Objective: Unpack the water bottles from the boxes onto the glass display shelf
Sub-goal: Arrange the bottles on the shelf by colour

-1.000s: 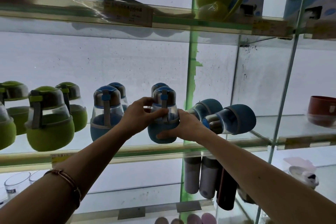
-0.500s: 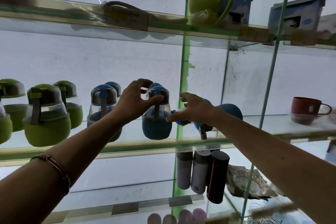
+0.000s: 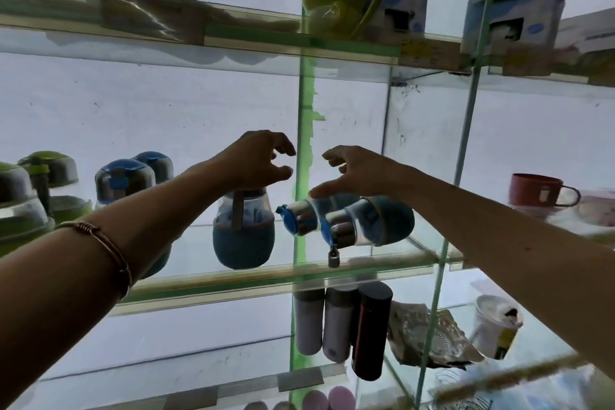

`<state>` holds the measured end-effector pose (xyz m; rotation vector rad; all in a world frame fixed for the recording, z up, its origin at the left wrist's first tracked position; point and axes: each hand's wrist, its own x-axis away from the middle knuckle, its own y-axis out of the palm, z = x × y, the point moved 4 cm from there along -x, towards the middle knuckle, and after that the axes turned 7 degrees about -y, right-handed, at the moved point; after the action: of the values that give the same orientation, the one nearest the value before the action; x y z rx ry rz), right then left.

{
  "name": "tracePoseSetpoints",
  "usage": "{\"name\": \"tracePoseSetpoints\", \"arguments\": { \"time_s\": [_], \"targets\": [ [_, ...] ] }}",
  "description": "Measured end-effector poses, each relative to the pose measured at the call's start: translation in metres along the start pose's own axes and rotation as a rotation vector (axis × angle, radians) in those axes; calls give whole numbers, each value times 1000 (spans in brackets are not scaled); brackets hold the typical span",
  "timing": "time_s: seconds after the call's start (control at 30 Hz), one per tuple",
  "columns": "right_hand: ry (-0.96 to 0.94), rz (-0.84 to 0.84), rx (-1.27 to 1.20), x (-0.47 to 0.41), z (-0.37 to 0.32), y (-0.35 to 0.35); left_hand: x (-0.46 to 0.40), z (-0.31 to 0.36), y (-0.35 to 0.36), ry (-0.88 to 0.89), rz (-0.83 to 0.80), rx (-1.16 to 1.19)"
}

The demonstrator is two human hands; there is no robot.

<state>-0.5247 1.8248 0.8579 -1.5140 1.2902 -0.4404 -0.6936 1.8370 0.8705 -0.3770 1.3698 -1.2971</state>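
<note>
Left hand loosely open, holding nothing, above upright blue bottle; right hand open, maybe grazing toppled bottles.

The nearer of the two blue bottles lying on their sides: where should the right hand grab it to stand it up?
Grip the nearer lying bottle round its clear middle, just behind the steel collar, coming down from above with the right hand. It lies with its cap to the left, the second lying bottle close behind, and its small loop hanging over the glass shelf edge, so the top seems freest.
</note>
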Motion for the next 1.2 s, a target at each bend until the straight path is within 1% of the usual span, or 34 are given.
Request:
{"name": "tracePoseSetpoints", "arguments": {
  "time_s": [0.17,0.3,0.53,0.63,0.87,1.0,1.2],
  "targets": [
    [3,-41,-17,-15,15,-12,-21,11,6,-26,-105,-118],
    [6,-89,38,-27,27,-17,-35,23,13,-38,-173,-153],
    [16,-159,98,-44,52,-22,-58,28,33,-124,-340,-272],
    [11,-208,128,-50,59,-18,-64,27,42,-151,-387,-321],
    [0,-337,245,-68,73,5,-69,23,59,-229,-455,-328],
    [48,-413,219,-74,85,14,-68,19,61,-263,-468,-342],
    [29,-428,261,-84,89,26,-66,9,60,-294,-470,-329]
  ]
}}
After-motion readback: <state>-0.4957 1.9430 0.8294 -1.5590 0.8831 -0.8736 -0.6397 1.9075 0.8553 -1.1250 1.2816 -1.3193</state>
